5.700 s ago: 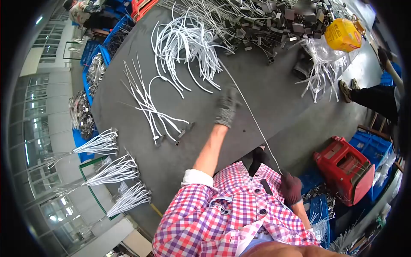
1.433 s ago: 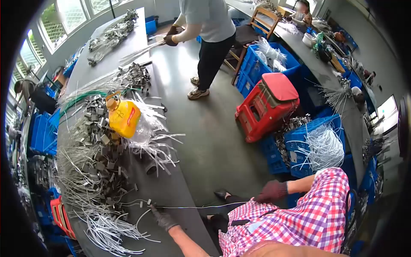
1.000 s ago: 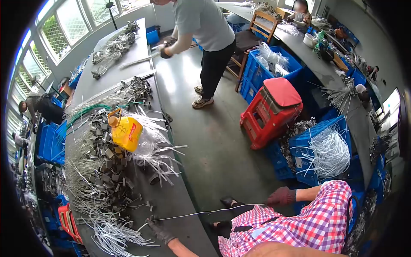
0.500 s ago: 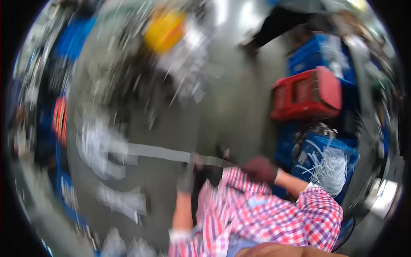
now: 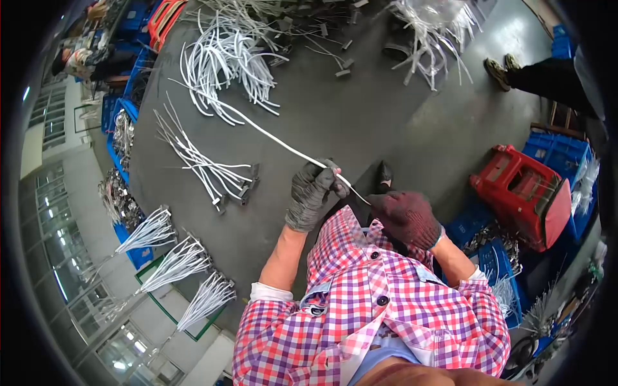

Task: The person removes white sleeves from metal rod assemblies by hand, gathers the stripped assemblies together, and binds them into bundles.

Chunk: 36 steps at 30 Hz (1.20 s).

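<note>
A long white cable [image 5: 277, 139] runs from a pile of white cables [image 5: 222, 71] to my hands. My left hand [image 5: 313, 195], in a grey glove, is closed round it near its end. My right hand [image 5: 407, 217], in a dark red glove, pinches the thin tip of the cable where it comes out past the left hand; its fingertips are partly hidden. Left of my hands, a small bundle of white cables with dark end pieces [image 5: 209, 168] lies on the grey work surface [image 5: 277, 251].
Several tied white cable bundles [image 5: 183, 264] lie along the left edge. More clear-wrapped cables [image 5: 434, 29] lie at the far side. To my right are a red plastic stool [image 5: 524, 193] and blue crates [image 5: 559, 154]. Another person's dark-clad leg [image 5: 547, 80] is at the upper right.
The view has swung round and is sharp now, after a blurred frame. My hands have come up in front of my chest, with the white cable stretched between pile and hands.
</note>
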Available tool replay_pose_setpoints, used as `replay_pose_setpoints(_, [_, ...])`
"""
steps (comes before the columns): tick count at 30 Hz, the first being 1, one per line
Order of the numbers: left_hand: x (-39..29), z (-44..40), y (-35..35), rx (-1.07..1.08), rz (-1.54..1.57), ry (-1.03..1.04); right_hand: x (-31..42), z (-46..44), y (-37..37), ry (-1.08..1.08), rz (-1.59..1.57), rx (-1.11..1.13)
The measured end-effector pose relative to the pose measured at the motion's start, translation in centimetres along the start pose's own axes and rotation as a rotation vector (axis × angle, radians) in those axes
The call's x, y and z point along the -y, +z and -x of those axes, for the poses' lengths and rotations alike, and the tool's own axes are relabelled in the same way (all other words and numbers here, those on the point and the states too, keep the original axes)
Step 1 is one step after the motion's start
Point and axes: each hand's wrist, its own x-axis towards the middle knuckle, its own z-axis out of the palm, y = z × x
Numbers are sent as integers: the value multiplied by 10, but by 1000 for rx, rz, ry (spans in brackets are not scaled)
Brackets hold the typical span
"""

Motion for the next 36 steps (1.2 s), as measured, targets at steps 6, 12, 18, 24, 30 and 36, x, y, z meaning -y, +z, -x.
replay_pose_setpoints(6, [-6,11,-15,-85,-311,8,-10,-9,10,71,-265,19])
replay_pose_setpoints(12, [-20,11,-42,-208,-157,-62,0,-20,-3,156,-259,188])
replay_pose_setpoints(18, [1,21,-36,-66,-202,-2,12,-35,14,376,-596,6])
replay_pose_setpoints(24, [18,31,-35,-13,-45,-96,27,-58,46,190,-264,-241])
replay_pose_setpoints(30, [-2,17,-85,-208,-399,-28,34,-108,61,8,-195,-123])
replay_pose_setpoints(36, [-11,1,-239,-716,-1127,93,-69,-232,7,-59,444,-645])
